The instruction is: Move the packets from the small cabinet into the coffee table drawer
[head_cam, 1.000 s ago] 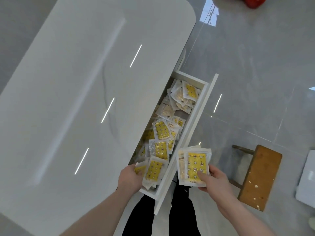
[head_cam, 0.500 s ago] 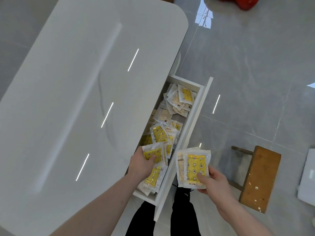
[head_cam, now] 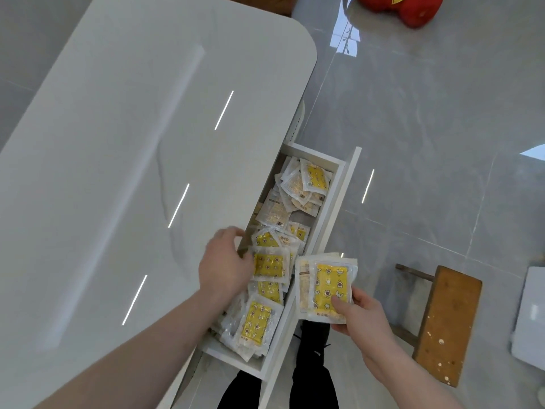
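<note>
The white coffee table (head_cam: 118,172) has its drawer (head_cam: 337,199) pulled open, and several yellow-and-clear packets (head_cam: 315,177) lie in it. Over the drawer's middle, my left hand (head_cam: 224,267) pinches the left edge of one yellow packet (head_cam: 269,265), which lies flat on the pile. Just right of the drawer front, my right hand (head_cam: 362,317) grips a small stack of packets (head_cam: 324,286), thumb on top. The small cabinet is out of view.
A low wooden stool (head_cam: 445,323) stands on the grey tiled floor to the right. A white object (head_cam: 530,314) sits at the right edge and a red object (head_cam: 408,8) at the top. My black-clad legs (head_cam: 309,379) are below the drawer.
My left hand has moved from the drawer's near end toward its middle, carrying one packet there. My right hand has stayed beside the drawer front with its stack.
</note>
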Demonstrator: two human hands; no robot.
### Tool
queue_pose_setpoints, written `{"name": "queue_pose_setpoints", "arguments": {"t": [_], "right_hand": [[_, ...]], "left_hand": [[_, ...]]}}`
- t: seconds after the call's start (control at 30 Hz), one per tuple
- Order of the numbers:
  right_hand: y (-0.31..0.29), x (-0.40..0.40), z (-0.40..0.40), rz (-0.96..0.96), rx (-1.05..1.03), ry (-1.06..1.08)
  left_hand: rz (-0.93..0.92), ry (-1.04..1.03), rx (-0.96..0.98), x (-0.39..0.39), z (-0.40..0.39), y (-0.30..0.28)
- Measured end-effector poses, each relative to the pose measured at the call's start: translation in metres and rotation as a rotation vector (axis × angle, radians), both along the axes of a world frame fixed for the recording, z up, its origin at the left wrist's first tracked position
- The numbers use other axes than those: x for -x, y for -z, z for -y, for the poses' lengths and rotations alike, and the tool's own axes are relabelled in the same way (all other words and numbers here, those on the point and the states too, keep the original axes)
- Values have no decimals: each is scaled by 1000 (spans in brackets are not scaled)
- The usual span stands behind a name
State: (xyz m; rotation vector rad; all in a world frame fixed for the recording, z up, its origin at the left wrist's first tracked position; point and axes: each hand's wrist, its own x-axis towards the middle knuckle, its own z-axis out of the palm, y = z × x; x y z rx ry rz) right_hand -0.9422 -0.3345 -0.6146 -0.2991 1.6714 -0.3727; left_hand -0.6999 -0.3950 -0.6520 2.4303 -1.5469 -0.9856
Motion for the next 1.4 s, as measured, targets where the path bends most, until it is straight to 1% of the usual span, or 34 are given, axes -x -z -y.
{"name": "queue_pose_setpoints", "arguments": {"t": [0.07,0.1,0.2,0.27,0.37,0.47,0.6,0.7,0.77,0.87,0.97,1.13,1.3,1.4], "right_hand": [[6,-3,19,-1,16,26],[10,-6,31,-4,26,45],[24,-15,71,-14,63,103],[35,-21,99,-10,82,138],[51,-31,142,-8,99,180],[61,-41,181,-37,92,278],[75,-51,214,-85,29,378],[79,-54,215,-140,-28,417],[84,-52,206,-181,-38,407],[89,-50,197,-190,-28,395],[87,-49,204,-208,3,425],[78,-47,211,-216,28,415],[74,-47,169,-169,75,312],[76,-53,137,-119,52,250]], "left_hand": [[65,45,32,-18,25,-1],[95,62,-7,-28,39,1],[182,124,-226,-54,71,14],[238,185,-296,-61,83,24],[281,221,-328,-60,87,36],[283,214,-350,-58,89,39],[292,212,-363,-55,93,38],[309,211,-368,-55,93,35],[310,211,-362,-54,93,35],[323,209,-358,-53,93,35],[314,202,-351,-52,94,36],[313,204,-335,-54,92,36],[321,212,-331,-54,93,36],[335,226,-336,-54,92,37]]}}
